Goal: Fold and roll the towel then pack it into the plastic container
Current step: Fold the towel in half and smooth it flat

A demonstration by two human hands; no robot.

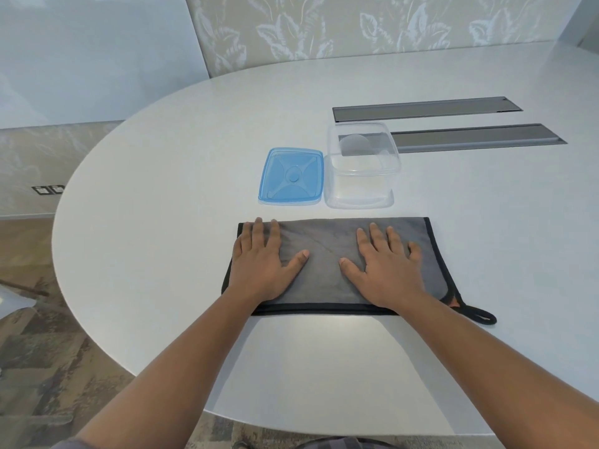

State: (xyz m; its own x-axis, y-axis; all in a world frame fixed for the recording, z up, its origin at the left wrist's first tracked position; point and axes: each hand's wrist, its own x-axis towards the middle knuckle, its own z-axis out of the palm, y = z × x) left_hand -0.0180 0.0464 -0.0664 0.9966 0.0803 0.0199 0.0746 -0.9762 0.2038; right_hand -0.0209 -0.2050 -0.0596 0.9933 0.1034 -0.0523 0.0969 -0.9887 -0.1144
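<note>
A grey towel [324, 270] with black edging lies folded flat on the white table [162, 254], a black hanging loop sticking out at its near right corner. My left hand [262, 264] rests palm down on the towel's left part, fingers straight. My right hand [385, 270] presses flat on the right part, fingers spread. Just beyond the towel stands a clear plastic container [361, 166], open and with nothing inside. Its blue lid [291, 176] lies flat on the table right beside it on the left.
Two long grey cable hatches [428, 108] [479, 137] are set into the table behind the container. The table's rounded edge curves off to the left, with patterned carpet [48, 367] below. A pale wall panel stands at the back.
</note>
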